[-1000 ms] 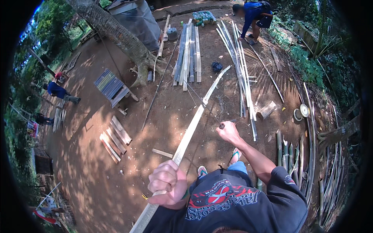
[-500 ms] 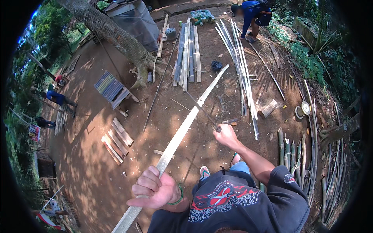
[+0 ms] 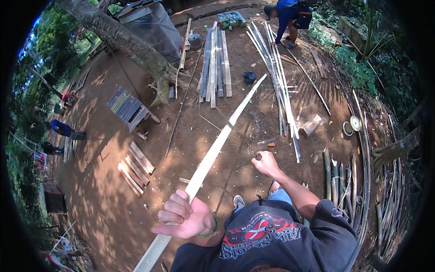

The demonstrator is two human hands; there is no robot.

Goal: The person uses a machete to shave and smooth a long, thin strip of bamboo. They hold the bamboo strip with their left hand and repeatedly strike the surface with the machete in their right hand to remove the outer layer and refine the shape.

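My left grip (image 3: 186,216) is closed around a long pale strip (image 3: 212,159), which slants through my fist up and rightward over the brown ground (image 3: 106,199). My right grip (image 3: 267,165), right of the strip, is wrapped round a dark handle (image 3: 258,157); what extends beyond it I can't make out. Ahead, more strips (image 3: 284,88) lie beside a short log (image 3: 311,125).

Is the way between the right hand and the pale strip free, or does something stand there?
Nothing visible blocks it: ground shows between the right hand and the strip in the left hand. The right hand grips a dark handle; anything extending from it is hard to see.
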